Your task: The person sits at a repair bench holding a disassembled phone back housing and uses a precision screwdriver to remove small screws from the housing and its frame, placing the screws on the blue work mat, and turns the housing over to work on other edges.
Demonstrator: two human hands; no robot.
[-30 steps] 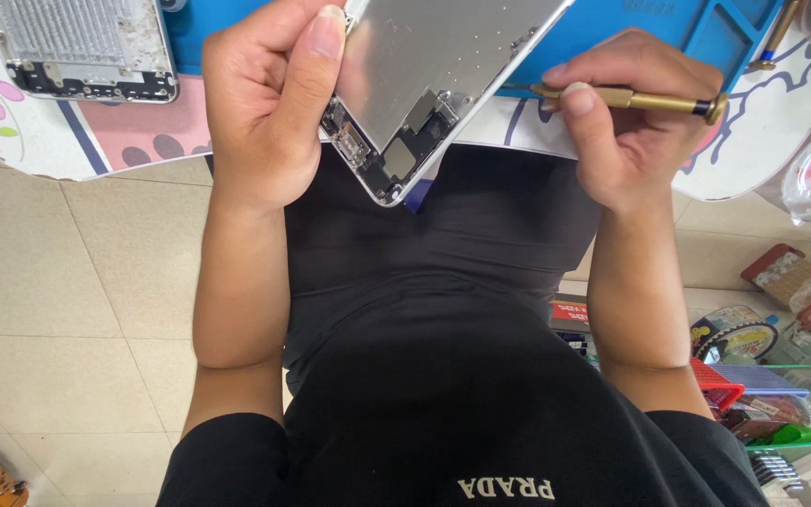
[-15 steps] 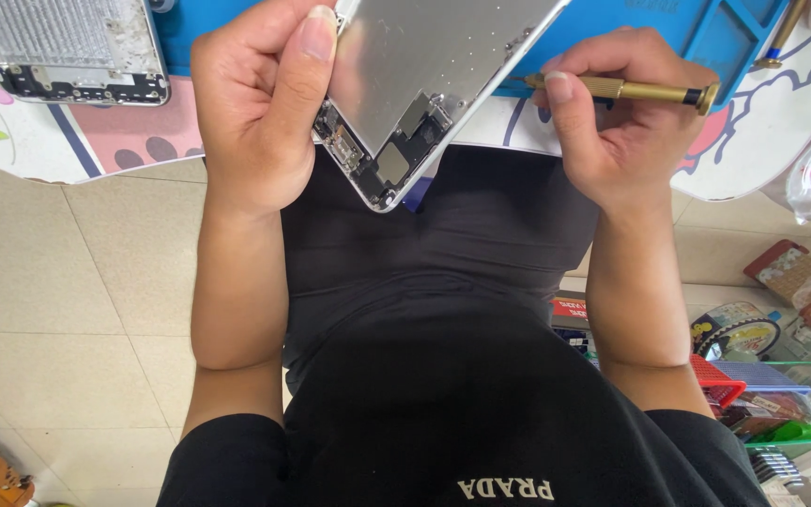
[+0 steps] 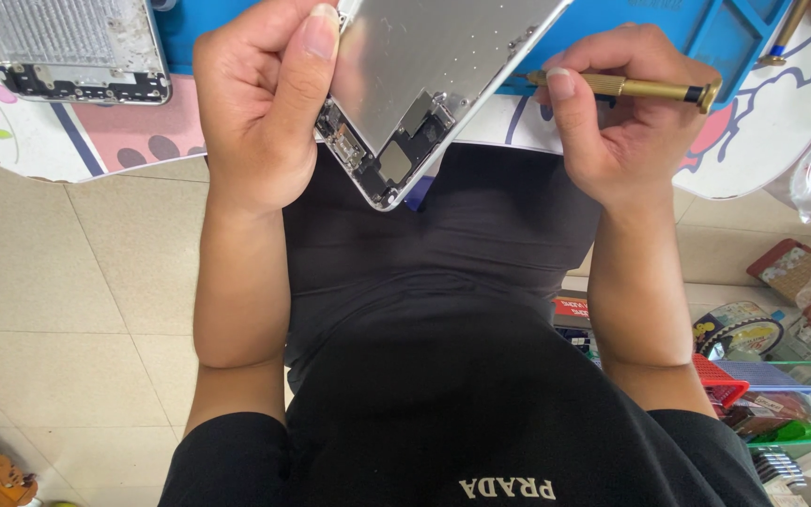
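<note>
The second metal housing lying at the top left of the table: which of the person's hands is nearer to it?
Left. The left hand grips the silver panel just right of that second housing, not touching it. The right hand, holding the brass screwdriver, is farther right.

The top edge cuts off the silver panel (image 3: 443, 66) and blue mat (image 3: 668, 28).

Lighting: bright, even daylight, falling soft from above. Shadows: faint, lying under the forearms on the floor (image 3: 68, 310). Glare: a dull sheen showing on the metal panel (image 3: 443, 47). Focus: holding sharp throughout; corners bending slightly.
</note>
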